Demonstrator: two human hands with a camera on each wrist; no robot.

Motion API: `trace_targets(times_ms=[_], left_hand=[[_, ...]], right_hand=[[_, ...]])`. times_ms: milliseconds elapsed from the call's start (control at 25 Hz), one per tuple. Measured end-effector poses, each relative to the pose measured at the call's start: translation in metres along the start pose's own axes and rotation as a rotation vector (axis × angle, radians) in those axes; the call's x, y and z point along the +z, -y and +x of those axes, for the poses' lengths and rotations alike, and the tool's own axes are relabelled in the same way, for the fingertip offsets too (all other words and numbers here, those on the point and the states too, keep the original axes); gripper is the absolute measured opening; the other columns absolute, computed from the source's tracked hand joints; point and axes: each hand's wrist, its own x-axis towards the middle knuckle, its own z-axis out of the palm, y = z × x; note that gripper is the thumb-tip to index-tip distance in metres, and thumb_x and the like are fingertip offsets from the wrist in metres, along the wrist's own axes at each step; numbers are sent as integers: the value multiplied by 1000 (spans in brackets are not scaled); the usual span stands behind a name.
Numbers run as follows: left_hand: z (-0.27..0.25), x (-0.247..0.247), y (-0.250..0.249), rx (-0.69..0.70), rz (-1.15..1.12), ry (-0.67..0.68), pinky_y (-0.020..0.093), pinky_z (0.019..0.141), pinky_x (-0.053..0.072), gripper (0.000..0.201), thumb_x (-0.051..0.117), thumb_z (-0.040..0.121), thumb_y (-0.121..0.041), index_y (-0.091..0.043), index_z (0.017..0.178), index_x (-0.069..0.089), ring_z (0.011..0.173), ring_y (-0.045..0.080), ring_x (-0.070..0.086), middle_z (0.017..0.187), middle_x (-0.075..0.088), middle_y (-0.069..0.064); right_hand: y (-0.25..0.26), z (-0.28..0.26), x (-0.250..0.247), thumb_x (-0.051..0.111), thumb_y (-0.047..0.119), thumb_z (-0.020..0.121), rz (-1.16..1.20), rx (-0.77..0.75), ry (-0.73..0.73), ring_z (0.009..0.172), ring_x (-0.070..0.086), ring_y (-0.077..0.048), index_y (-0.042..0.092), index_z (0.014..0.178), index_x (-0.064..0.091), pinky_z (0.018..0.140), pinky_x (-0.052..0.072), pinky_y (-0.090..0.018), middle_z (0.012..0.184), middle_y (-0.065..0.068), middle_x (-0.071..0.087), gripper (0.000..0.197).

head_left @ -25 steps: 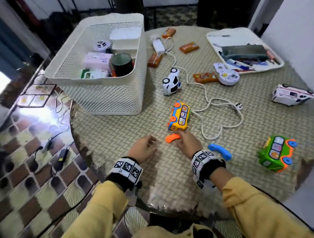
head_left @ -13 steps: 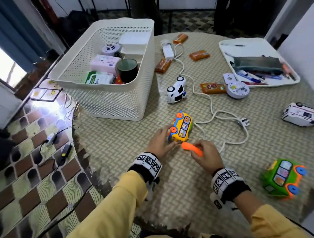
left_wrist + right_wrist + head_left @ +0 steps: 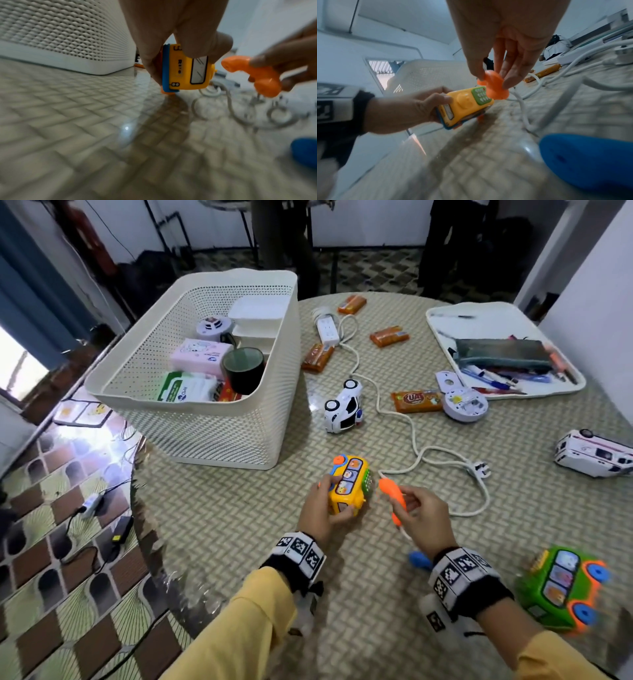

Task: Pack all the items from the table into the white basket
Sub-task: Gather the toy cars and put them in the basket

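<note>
The floor is tiled in a brown, green and cream pattern. On it lie a black power adapter and a small white plug, each with dark cable trailing away. A blue curtain hangs at the left. A red cylinder, possibly a fire extinguisher, stands against the back wall. A white wall rises at the right.

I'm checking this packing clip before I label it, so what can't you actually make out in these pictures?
- Blue handset: head view, mostly hidden behind the right hand; cut off by the edge in both wrist views.
- Green toy bus: head view, motion-blurred.
- White basket: the front wall hides its lower contents.
</note>
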Motion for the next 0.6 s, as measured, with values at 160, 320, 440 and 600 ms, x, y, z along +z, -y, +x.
trace_targets(times_ms=[160, 320, 440, 600], left_hand=[[-17, -15, -24, -4, -372, -41, 29, 73, 56, 52, 70, 66, -40, -24, 112, 51, 82, 1, 64, 110, 62, 0], [-32, -33, -46, 14, -403, -105, 16, 69, 50, 52, 64, 67, -52, -34, 114, 52, 85, 2, 60, 111, 54, 7], [-41, -41, -51, 57, -209, -151, 9, 87, 44, 62, 78, 63, -51, -43, 113, 41, 110, 1, 49, 119, 34, 0], [-44, -53, -65, 200, -289, -235, 25, 83, 53, 65, 82, 69, -25, -20, 118, 40, 104, 17, 59, 118, 47, 3]], right_hand=[[30, 20, 2, 64, 12, 88, 247, 58, 31, 81, 62, -17, 12, 99, 57, 66, 47, -13, 92, -6, 65, 13], [59, 20, 6, 55, 8, 93, 543, 49, 177, 68, 63, -2, 15, 90, 47, 64, 51, -20, 89, -6, 64, 12], [75, 20, 10, 55, 10, 94, 561, 31, 210, 68, 63, -4, 16, 91, 48, 62, 53, -21, 90, -11, 65, 9], [95, 24, 6, 57, 20, 93, 540, 34, 200, 69, 61, -16, 20, 94, 57, 57, 53, -28, 91, -19, 62, 1]])
